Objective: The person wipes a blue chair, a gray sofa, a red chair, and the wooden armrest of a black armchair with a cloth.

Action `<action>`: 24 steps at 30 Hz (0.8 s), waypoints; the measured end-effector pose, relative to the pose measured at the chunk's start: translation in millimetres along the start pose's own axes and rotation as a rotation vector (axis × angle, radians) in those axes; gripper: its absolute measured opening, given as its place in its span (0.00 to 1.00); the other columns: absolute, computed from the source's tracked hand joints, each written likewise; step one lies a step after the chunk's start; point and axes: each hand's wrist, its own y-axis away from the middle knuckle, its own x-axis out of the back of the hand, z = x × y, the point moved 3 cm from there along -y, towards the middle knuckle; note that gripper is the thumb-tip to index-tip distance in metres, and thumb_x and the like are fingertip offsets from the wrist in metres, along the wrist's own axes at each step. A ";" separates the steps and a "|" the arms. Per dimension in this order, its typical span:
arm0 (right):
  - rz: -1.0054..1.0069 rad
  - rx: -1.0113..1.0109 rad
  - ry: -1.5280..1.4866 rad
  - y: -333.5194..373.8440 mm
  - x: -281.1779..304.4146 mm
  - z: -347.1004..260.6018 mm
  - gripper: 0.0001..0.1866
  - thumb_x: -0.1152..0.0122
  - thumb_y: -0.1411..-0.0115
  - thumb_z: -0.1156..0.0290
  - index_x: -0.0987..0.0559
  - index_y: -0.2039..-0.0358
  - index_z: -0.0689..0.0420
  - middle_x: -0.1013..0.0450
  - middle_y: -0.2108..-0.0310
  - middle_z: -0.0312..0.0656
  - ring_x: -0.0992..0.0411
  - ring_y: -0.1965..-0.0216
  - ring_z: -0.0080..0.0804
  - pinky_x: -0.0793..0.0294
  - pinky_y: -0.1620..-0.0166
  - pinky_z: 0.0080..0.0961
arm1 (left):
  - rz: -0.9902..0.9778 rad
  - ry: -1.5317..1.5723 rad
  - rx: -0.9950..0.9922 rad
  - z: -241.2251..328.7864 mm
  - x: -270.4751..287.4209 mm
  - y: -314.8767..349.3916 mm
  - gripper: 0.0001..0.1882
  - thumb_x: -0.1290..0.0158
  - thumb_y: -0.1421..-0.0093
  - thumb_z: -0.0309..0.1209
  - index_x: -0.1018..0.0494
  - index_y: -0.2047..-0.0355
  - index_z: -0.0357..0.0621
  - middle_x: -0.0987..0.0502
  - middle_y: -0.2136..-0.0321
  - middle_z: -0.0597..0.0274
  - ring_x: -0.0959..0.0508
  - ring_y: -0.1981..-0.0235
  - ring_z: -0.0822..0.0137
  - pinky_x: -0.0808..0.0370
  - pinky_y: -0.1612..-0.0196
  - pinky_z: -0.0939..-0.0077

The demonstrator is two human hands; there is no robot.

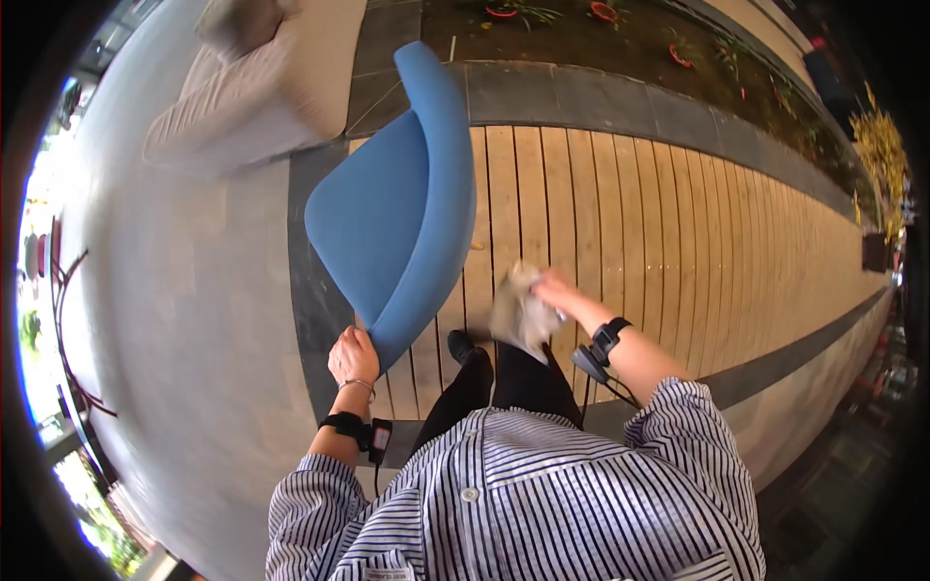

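A blue upholstered chair with a curved backrest stands in front of me, partly on the wooden decking. My left hand is closed on the near end of its backrest, with the fingers curled over the edge. To the right of the chair, a pale whitish cloth hangs from my right hand, pinched in the fingers and somewhat smeared by motion. The cloth is apart from the chair, above the decking and near my legs. Most of the chair's base is hidden under its seat and back.
Wooden decking stretches away to the right. Beyond its dark stone border lies a pond with potted plants. A beige sofa stands at the far left, on a grey floor. A yellow-leaved plant is at the far right.
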 end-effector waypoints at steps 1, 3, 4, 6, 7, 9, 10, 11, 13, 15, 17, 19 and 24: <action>0.214 0.023 -0.094 -6.8 13.3 0.5 0.14 0.48 0.53 0.65 0.23 0.70 0.61 0.27 0.72 0.55 0.27 0.69 0.50 0.30 0.69 0.42 | -0.039 0.005 -0.029 2.7 -2.2 1.9 0.19 0.66 0.41 0.39 0.28 0.72 0.40 0.24 0.72 0.45 0.25 0.67 0.45 0.30 0.63 0.54; 0.518 0.027 -0.135 -7.9 46.2 -84.3 0.17 0.50 0.48 0.69 0.27 0.56 0.55 0.27 0.66 0.55 0.29 0.62 0.53 0.30 0.62 0.46 | -0.072 -0.025 -0.125 -9.8 7.1 -13.5 0.19 0.67 0.37 0.41 0.30 0.65 0.41 0.24 0.72 0.44 0.25 0.69 0.44 0.30 0.64 0.53; 0.695 0.103 -0.178 -3.0 61.5 -110.0 0.20 0.50 0.47 0.69 0.30 0.51 0.52 0.27 0.66 0.54 0.29 0.63 0.54 0.30 0.62 0.46 | -0.072 -0.036 -0.137 -1.8 7.4 -18.4 0.19 0.67 0.37 0.41 0.30 0.65 0.41 0.24 0.72 0.44 0.25 0.69 0.44 0.30 0.64 0.53; 0.912 0.180 -0.172 -3.4 75.7 -144.1 0.30 0.50 0.46 0.72 0.41 0.41 0.46 0.26 0.66 0.52 0.28 0.65 0.53 0.30 0.64 0.44 | -0.188 0.077 -0.324 38.7 13.4 -25.6 0.20 0.65 0.38 0.44 0.31 0.60 0.41 0.24 0.67 0.46 0.25 0.65 0.45 0.30 0.62 0.56; 0.947 0.167 -0.181 -9.5 70.7 -155.0 0.31 0.50 0.46 0.73 0.41 0.41 0.46 0.26 0.67 0.50 0.27 0.67 0.51 0.29 0.65 0.42 | -0.179 0.160 -0.342 59.9 14.3 -30.8 0.22 0.65 0.38 0.46 0.32 0.57 0.41 0.24 0.66 0.45 0.25 0.64 0.44 0.30 0.61 0.56; 0.879 0.131 -0.061 -25.1 36.1 -167.9 0.33 0.47 0.48 0.74 0.41 0.40 0.45 0.25 0.67 0.49 0.27 0.66 0.49 0.28 0.65 0.42 | -0.178 0.229 -0.362 99.6 12.0 -39.1 0.24 0.65 0.38 0.48 0.33 0.55 0.40 0.24 0.65 0.44 0.26 0.63 0.43 0.30 0.60 0.56; 0.556 0.064 0.042 -29.5 9.9 -171.0 0.28 0.47 0.49 0.75 0.35 0.44 0.49 0.26 0.64 0.52 0.27 0.63 0.49 0.28 0.62 0.42 | -0.148 0.193 -0.297 110.9 13.1 -41.0 0.26 0.65 0.38 0.49 0.33 0.54 0.38 0.24 0.65 0.42 0.26 0.62 0.43 0.31 0.59 0.56; 0.236 0.004 0.188 -37.2 -21.0 -161.5 0.19 0.49 0.48 0.75 0.30 0.53 0.55 0.27 0.62 0.54 0.27 0.60 0.49 0.28 0.58 0.40 | -0.118 0.164 -0.248 120.8 13.1 -43.5 0.28 0.66 0.38 0.50 0.34 0.53 0.37 0.25 0.65 0.40 0.26 0.62 0.42 0.31 0.59 0.55; 0.029 -0.009 0.115 -36.4 -64.0 -121.3 0.15 0.50 0.47 0.69 0.26 0.60 0.62 0.27 0.61 0.56 0.28 0.57 0.49 0.29 0.55 0.40 | -0.138 0.143 -0.259 120.3 12.0 -48.2 0.29 0.67 0.38 0.51 0.34 0.53 0.36 0.25 0.66 0.39 0.26 0.62 0.42 0.31 0.59 0.55; -0.294 0.023 0.119 -17.6 -78.9 -97.3 0.18 0.48 0.47 0.65 0.25 0.59 0.61 0.28 0.56 0.54 0.30 0.52 0.46 0.31 0.52 0.37 | -0.150 0.117 -0.230 107.4 16.5 -46.1 0.30 0.67 0.38 0.51 0.34 0.54 0.35 0.25 0.67 0.39 0.26 0.63 0.42 0.31 0.60 0.55; -0.151 -0.177 0.072 -22.4 -60.6 -66.2 0.18 0.48 0.47 0.64 0.25 0.56 0.58 0.28 0.57 0.54 0.30 0.52 0.45 0.31 0.51 0.37 | -0.132 0.088 -0.227 115.7 16.4 -39.1 0.28 0.66 0.38 0.50 0.33 0.56 0.36 0.25 0.69 0.39 0.25 0.65 0.42 0.30 0.62 0.55; 0.052 -0.270 0.008 -34.1 -17.1 -61.7 0.19 0.49 0.47 0.67 0.27 0.54 0.57 0.27 0.59 0.53 0.29 0.55 0.47 0.30 0.54 0.38 | -0.119 0.097 -0.217 121.7 23.9 -29.0 0.27 0.65 0.39 0.49 0.32 0.57 0.36 0.25 0.70 0.39 0.25 0.66 0.42 0.30 0.63 0.55; 0.816 0.132 -0.215 -73.5 88.9 -135.6 0.20 0.51 0.49 0.77 0.28 0.53 0.55 0.26 0.71 0.53 0.28 0.67 0.55 0.30 0.65 0.47 | -0.069 0.060 -0.228 110.3 15.4 -28.2 0.24 0.62 0.39 0.46 0.32 0.60 0.35 0.25 0.71 0.40 0.25 0.68 0.42 0.30 0.65 0.55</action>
